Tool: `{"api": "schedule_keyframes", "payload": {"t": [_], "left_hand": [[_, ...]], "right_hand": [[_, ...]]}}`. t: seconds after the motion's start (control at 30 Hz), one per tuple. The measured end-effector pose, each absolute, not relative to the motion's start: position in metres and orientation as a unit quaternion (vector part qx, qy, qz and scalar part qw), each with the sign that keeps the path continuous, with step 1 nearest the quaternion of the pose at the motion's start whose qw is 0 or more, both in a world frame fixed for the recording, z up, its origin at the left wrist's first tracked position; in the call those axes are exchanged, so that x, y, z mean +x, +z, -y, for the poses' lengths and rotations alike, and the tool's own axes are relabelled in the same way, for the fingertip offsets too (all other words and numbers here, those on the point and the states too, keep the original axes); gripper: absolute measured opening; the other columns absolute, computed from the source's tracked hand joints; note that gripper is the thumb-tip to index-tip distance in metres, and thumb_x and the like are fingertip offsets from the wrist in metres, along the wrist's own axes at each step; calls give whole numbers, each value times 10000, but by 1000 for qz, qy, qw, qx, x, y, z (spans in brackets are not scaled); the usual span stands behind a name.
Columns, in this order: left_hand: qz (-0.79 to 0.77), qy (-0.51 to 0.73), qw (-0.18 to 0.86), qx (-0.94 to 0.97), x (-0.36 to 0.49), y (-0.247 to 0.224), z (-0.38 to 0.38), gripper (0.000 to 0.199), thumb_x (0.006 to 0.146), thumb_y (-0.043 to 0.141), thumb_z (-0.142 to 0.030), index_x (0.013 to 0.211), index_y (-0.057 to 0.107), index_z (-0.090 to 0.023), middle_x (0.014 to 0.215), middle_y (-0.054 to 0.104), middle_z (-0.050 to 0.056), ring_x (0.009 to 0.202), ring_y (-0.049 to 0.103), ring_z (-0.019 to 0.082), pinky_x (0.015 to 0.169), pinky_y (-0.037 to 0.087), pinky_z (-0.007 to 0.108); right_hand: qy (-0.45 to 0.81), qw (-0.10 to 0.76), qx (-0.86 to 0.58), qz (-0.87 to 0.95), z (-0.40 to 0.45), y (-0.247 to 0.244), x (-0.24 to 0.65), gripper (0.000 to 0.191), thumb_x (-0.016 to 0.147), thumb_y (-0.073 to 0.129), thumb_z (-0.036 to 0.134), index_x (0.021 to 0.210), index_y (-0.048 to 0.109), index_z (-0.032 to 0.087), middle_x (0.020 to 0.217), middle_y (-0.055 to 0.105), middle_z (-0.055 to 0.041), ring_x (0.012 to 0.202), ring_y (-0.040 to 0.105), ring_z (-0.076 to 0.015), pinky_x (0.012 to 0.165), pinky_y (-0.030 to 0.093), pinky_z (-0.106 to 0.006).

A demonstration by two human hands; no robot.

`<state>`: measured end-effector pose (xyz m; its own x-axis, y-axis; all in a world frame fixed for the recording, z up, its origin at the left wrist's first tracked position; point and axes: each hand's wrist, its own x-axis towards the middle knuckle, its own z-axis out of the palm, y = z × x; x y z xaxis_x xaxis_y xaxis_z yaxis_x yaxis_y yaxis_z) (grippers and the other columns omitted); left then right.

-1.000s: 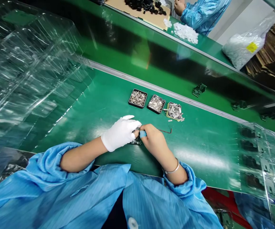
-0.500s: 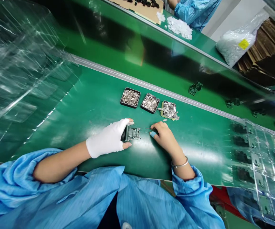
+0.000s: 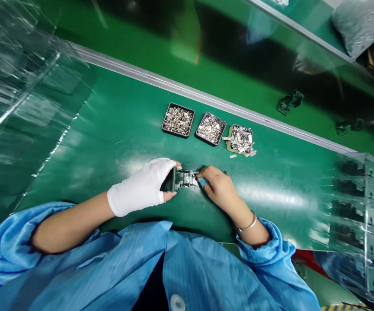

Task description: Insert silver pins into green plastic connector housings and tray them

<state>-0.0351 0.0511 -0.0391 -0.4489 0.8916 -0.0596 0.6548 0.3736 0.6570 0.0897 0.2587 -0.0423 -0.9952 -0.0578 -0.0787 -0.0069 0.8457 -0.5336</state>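
Observation:
My left hand, in a white fingerless glove, grips a dark green plastic part between thumb and fingers, just above the green table. The part's slotted side faces right. My right hand, with a blue wrap on a fingertip, is pinched at the right end of that part. A thin dark piece sticks out beside its knuckles; the rest of it is hidden by the hand. Beyond my hands stand two black trays of small metal pieces, one on the left and one in the middle.
A yellowish tray overflows with flat metal strips. Clear plastic trays stand at the left and right. Behind a metal rail, green parts lie on a green strip. A plastic bag sits at the top right.
My right hand has moved left onto the end of the green part; the thin piece formerly pointing left from its fingertips no longer shows there. The view has moved closer to the table.

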Motion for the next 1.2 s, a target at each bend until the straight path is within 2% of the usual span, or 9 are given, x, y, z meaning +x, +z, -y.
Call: {"api": "schedule_keyframes", "payload": {"t": [0.13,0.33,0.53,0.63,0.77,0.9,1.0,1.1,1.2], "left_hand": [[-801,280,205,488,-35,-39,-51,537,710,664,-264,1204,482,-158,1195,580,124,1130,562,296,987,469,427],[-803,275,210,486,-35,-37,-51,556,714,675,-270,1222,477,-162,1207,576,130,1148,554,303,993,463,437],[-803,281,203,485,-36,-38,-51,556,707,685,-280,1210,483,-155,1201,584,129,1127,567,297,984,471,430],[-803,282,189,490,-35,-37,-50,533,709,688,-270,1188,493,-138,1174,599,134,1099,582,290,966,486,424],[-796,300,145,505,-32,-35,-50,498,720,674,-252,1177,501,-156,1202,604,123,1175,548,292,1023,461,441],[-768,380,104,505,-29,-37,-52,443,779,643,-300,1170,468,-188,1255,587,123,1229,524,276,1067,435,473],[-745,429,86,503,-29,-39,-54,445,815,631,-344,1183,421,-205,1286,559,138,1213,542,267,1044,460,481],[-743,437,68,502,-30,-40,-54,458,843,613,-373,1209,388,-213,1320,527,150,1220,539,263,1051,455,476],[-741,423,48,519,-30,-42,-51,612,831,606,-473,1311,345,-198,1391,460,171,1289,473,298,1091,410,487]], "right_hand": [[-250,84,26,-964,-255,-37,88,309,744,455,8,944,585,205,904,628,-60,843,603,-196,682,463,-261],[-378,86,-1,-922,-268,-36,90,320,757,459,4,951,606,212,965,649,-32,894,627,-172,787,478,-266],[-251,125,17,-960,-251,-31,95,272,782,478,44,964,600,206,929,635,-63,843,615,-197,683,464,-260],[-268,124,38,-955,-250,-31,96,294,771,481,37,974,609,205,931,649,-57,814,617,-192,683,469,-267],[-334,35,29,-942,-264,-35,96,289,790,489,64,986,650,202,980,662,-64,933,609,-202,856,478,-340],[-383,-49,39,-922,-264,-36,91,187,884,496,194,958,667,209,1091,660,-75,1048,594,-217,1076,331,-496],[-513,-62,56,-855,-254,-32,89,239,945,441,305,852,635,198,973,678,-64,931,638,-179,960,461,-394],[-560,-109,76,-818,-246,-25,89,196,910,513,366,848,603,203,913,674,-55,860,643,-170,798,524,-315],[-487,-178,74,-852,-240,-21,92,128,893,554,334,883,596,213,904,687,-38,868,647,-163,939,482,-374]]}}
